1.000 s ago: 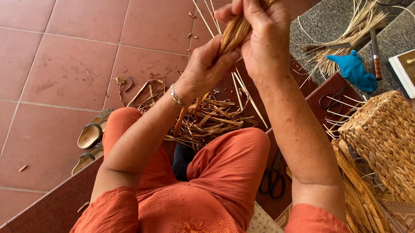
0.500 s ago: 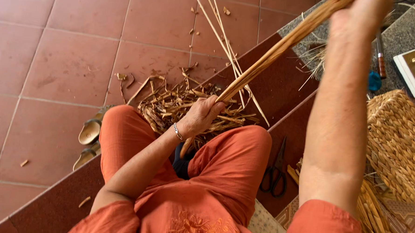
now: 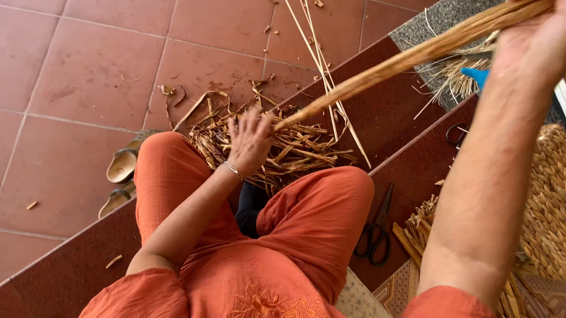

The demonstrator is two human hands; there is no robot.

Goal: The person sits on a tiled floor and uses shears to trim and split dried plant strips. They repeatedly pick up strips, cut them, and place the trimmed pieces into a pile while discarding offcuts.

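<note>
Right hand: the right hand (image 3: 549, 31) is raised at the top right corner of the head view and is closed around the upper end of a twisted straw bundle (image 3: 395, 65).
Left hand: the left hand (image 3: 251, 138) is low, above the knees, fingers spread and loose; it touches the lower tip of the bundle, but if it really grips it I cannot tell.
Straw bundle: it runs slanted between the two hands, high at the right, low at the left.
Loose stalks: some thin stalks (image 3: 319, 65) stick up beside the bundle.
Scraps: a heap of dry scraps (image 3: 283, 146) lies on the red tiled floor (image 3: 58, 73), just behind the left hand.
Scissors: black scissors (image 3: 375, 230) lie on the dark red step (image 3: 410, 164), near the right knee.
Basket: a woven basket (image 3: 558, 196) stands at the right edge.
Sandals: sandals (image 3: 120, 171) are beside the left leg.
</note>
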